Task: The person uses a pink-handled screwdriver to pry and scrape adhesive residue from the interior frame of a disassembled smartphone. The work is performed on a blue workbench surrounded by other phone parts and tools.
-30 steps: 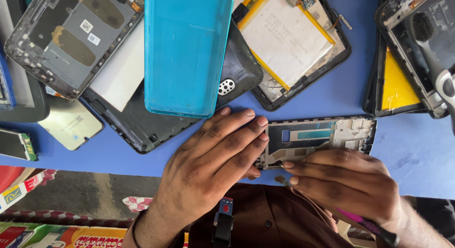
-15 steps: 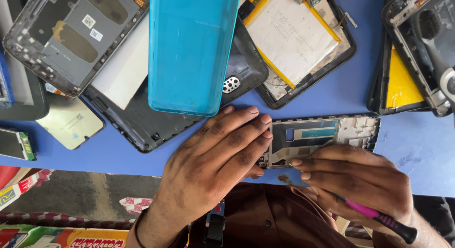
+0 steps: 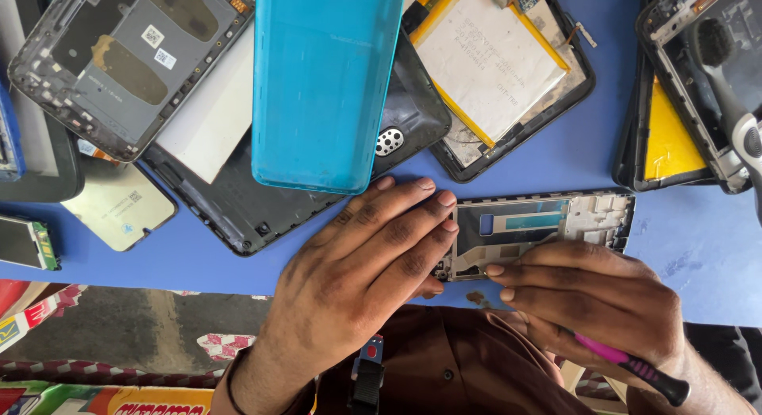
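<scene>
A stripped phone frame (image 3: 548, 224) with a light blue patch lies near the front edge of the blue table (image 3: 603, 153). My left hand (image 3: 373, 256) lies flat with its fingertips pressing on the frame's left end. My right hand (image 3: 595, 292) rests on the frame's lower edge and grips a small screwdriver (image 3: 635, 367) with a pink and black handle, its tip hidden under the fingers. A turquoise phone back cover (image 3: 325, 82) lies just beyond my left hand.
Opened phones surround the frame: a grey chassis (image 3: 127, 58) at far left, a black shell (image 3: 238, 201) under the cover, one with a yellow-edged battery (image 3: 492, 58), and others at right (image 3: 698, 82). A small screen part (image 3: 119, 205) lies left. The table edge runs below my hands.
My right hand has shifted slightly along the frame's lower edge with the screwdriver. The left hand stays pressed on the frame's left end.
</scene>
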